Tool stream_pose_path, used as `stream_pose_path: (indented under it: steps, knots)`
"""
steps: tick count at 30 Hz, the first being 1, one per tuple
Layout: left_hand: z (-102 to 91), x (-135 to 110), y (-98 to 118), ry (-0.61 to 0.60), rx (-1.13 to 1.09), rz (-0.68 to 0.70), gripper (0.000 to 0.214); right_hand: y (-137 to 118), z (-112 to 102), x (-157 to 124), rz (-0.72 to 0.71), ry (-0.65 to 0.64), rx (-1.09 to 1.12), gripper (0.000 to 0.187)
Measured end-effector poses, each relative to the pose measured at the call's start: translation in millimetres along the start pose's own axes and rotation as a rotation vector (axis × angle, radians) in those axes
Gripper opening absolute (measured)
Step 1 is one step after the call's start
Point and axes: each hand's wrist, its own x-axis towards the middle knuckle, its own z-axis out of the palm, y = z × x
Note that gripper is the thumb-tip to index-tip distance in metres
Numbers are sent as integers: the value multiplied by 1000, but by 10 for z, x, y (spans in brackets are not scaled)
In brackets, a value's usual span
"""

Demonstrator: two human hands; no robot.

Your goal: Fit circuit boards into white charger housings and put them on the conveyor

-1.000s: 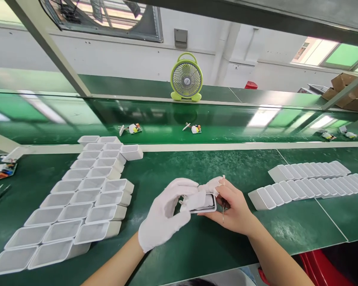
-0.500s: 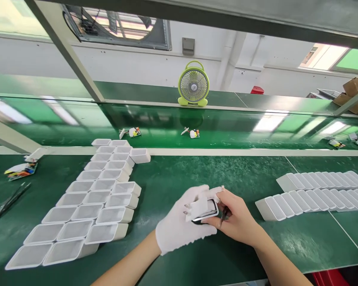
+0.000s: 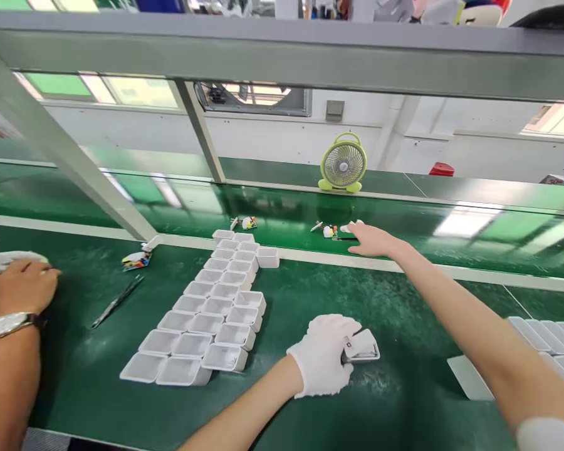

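My left hand [image 3: 324, 357], in a white glove, is closed on a small white plastic case [image 3: 363, 344] with a dark interior edge; the hand hides part of it. My right hand [image 3: 373, 239] reaches across the bench to the green strip at the back. Dark tweezers [image 3: 345, 238] point left out of its fingers. Their tips lie close beside a small circuit board [image 3: 329, 231] with wires and a white part attached; whether they touch it I cannot tell. A second such board [image 3: 249, 222] lies farther left on the same strip.
Rows of open white cases [image 3: 204, 324] stand left of my hands, more white cases [image 3: 552, 338] to the right. Another circuit board [image 3: 136, 260] and tweezers [image 3: 117, 302] lie at left, near another person's hand [image 3: 23, 288]. A green fan [image 3: 343, 164] stands behind; a shelf beam [image 3: 282, 56] crosses above.
My right hand has left the case and stretched forward to the board on the back strip. My left hand keeps the case. The view has shifted left, and another person's hand now shows.
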Motion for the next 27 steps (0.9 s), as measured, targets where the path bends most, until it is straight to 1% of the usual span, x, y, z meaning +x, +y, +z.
stream_pose_path:
  steps: [1,2,3,4,5,6,7,8,9,12,14,17,21,24,26,27]
  knots:
    - [-87,-22,10,-10,65,12,65,-15,21,257,7,3,-14,47]
    - [-185,-45,17,2,143,-2,76,-39,52,480,6,7,-25,43]
    - [-291,-69,21,47,235,-53,79,-68,87,668,-2,13,-33,41]
    - [-398,-94,17,144,327,-146,71,-100,120,823,-11,12,-41,40]
    - [-500,-118,2,262,402,-256,58,-134,148,948,-20,9,-49,38]
    - [-593,-142,-24,381,449,-357,45,-166,168,1050,-28,4,-58,38]
    - [-673,-164,-63,477,474,-431,37,-196,178,1132,-34,-2,-68,37]
    - [-738,-184,-110,535,483,-471,36,-223,179,1196,-38,-7,-80,37]
    - [-787,-200,-163,561,483,-479,37,-245,171,1242,-40,-11,-92,36]
    - [-855,-214,-314,570,479,-443,37,-276,117,1246,-36,-7,-135,37]
    - [-849,-191,-381,571,469,-413,36,-264,89,1107,-45,10,-167,37]
    - [-762,-126,-410,565,446,-371,36,-212,120,701,-91,29,-222,38]
    - [-492,-16,-318,535,406,-322,35,-143,300,49,-139,4,-314,43]
    - [-269,62,-202,488,378,-288,32,-123,424,-360,-178,-62,-345,53]
    - [-176,104,-154,454,348,-274,28,-116,436,-585,-210,-117,-328,55]
    - [-153,122,-150,443,326,-279,31,-111,418,-680,-220,-138,-310,56]
